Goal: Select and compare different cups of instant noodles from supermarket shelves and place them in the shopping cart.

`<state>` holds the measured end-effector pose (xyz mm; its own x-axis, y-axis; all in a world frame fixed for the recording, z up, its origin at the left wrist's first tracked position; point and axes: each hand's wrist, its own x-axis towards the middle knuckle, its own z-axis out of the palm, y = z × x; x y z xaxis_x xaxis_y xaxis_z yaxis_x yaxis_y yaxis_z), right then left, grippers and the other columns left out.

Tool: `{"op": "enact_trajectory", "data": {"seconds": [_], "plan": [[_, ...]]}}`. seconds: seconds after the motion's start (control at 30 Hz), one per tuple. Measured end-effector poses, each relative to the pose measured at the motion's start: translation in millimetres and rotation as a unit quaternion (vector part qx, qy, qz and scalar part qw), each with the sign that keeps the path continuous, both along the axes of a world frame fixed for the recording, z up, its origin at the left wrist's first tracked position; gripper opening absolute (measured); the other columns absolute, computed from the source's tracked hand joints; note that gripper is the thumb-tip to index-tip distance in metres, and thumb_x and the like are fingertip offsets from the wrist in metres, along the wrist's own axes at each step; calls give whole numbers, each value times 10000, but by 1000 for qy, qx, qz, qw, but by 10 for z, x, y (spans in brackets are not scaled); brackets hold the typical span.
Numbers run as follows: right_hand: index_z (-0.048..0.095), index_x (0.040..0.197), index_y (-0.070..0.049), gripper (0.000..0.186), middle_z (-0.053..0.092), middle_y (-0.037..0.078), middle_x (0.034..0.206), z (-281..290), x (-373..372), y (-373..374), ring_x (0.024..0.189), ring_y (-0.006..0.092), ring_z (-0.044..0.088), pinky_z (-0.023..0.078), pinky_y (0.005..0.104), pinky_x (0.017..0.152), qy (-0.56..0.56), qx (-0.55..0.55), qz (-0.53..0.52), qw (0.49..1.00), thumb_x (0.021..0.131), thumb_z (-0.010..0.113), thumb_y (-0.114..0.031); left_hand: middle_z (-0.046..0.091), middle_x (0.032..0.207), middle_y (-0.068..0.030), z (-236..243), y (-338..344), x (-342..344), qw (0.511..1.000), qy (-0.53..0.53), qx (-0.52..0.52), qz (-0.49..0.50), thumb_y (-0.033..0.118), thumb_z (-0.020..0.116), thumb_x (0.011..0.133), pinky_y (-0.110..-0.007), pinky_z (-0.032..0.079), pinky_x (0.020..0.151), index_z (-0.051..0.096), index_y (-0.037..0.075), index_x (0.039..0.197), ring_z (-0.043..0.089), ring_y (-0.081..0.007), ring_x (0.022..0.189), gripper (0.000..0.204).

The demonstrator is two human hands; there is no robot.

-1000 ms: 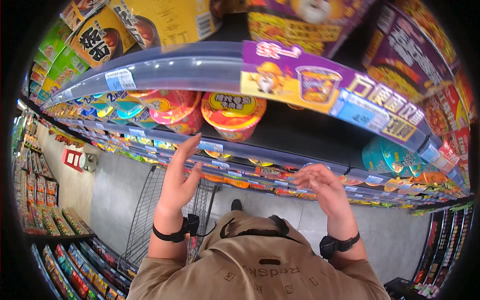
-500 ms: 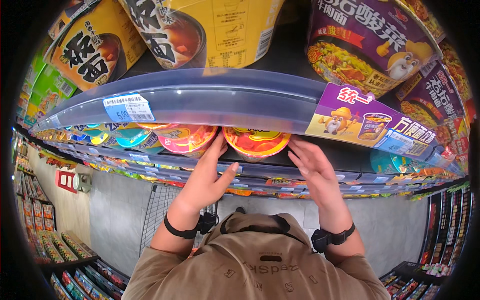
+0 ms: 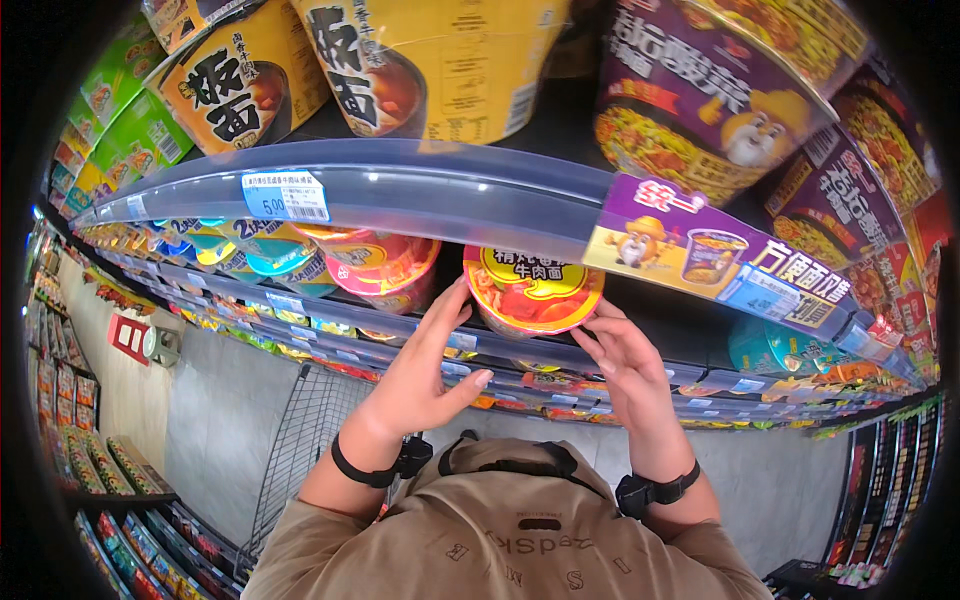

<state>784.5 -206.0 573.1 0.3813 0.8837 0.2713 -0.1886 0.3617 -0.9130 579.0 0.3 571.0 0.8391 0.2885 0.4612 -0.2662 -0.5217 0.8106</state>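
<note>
At the far left, I am seeing a red-and-white object [image 3: 130,340] resting on the floor [image 3: 205,430]; its kind is not showing clearly. To its right, a wire cart [image 3: 312,400] is standing below the shelving. Above, yellow noodle buckets [image 3: 430,75] are sitting behind a transparent shelf strip [image 3: 440,190], which is carrying a price tag [image 3: 285,195]. Under this strip, teal-lidded cups [image 3: 275,255] and pink cups [image 3: 390,275] are lining the next shelf.

The left hand [image 3: 420,375] is reaching upward, half open, its wrist wearing a black band [image 3: 358,465]. Its fingers are extending to the left side of the red noodle cup [image 3: 535,300], while its thumb is standing away from the cup.

The cup is sitting upright at the shelf's front edge, between both hands, its yellow label partly facing me.

The right hand [image 3: 632,370] is curving loosely, half open, with its fingertips meeting the cup's lower right side. I am unable to tell whether either hand is gripping the cup firmly.

Farther right, purple noodle buckets [image 3: 700,100] are standing above a purple-and-yellow sign [image 3: 715,255], and teal cups [image 3: 760,347] are sitting below it.
</note>
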Motion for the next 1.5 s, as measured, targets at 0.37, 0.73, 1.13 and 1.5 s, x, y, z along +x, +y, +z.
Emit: {"op": "enact_trajectory", "data": {"seconds": [0.37,0.73,1.13,1.5], "plan": [[572,1327,26,382,372,186,1605,-165,311,-795,1517,317,340,282,502,1232,-5,38,123,992,947,536,9,354,1521,-225,-69,-1025,-128,990,-42,-117,59,91,655,911,-471,323,1211,206,-68,1590,379,-336,1463,830],[563,1338,39,367,385,175,1593,-637,255,-1355,1483,312,390,304,517,1220,53,-3,267,962,983,573,-51,383,1471,-239,-136,-2282,-680,975,57,-102,188,18,656,878,-465,368,1201,242,-68,1582,425,-357,1421,820],[520,1400,45,439,411,180,1586,-611,-701,-1415,1490,325,389,275,536,1242,65,-39,350,934,974,565,-46,426,1444,-233,-124,-2743,-1862,960,60,-74,263,7,665,878,-436,398,1179,298,-66,1559,480,-357,1364,778],[260,1602,18,723,407,233,1592,-576,-2689,-1003,1491,346,393,270,509,1246,65,-130,436,888,943,555,-12,434,1482,-244,-372,-3023,-4027,923,82,-66,369,36,678,896,-414,433,1141,360,-25,1551,498,-356,1352,731]]}}
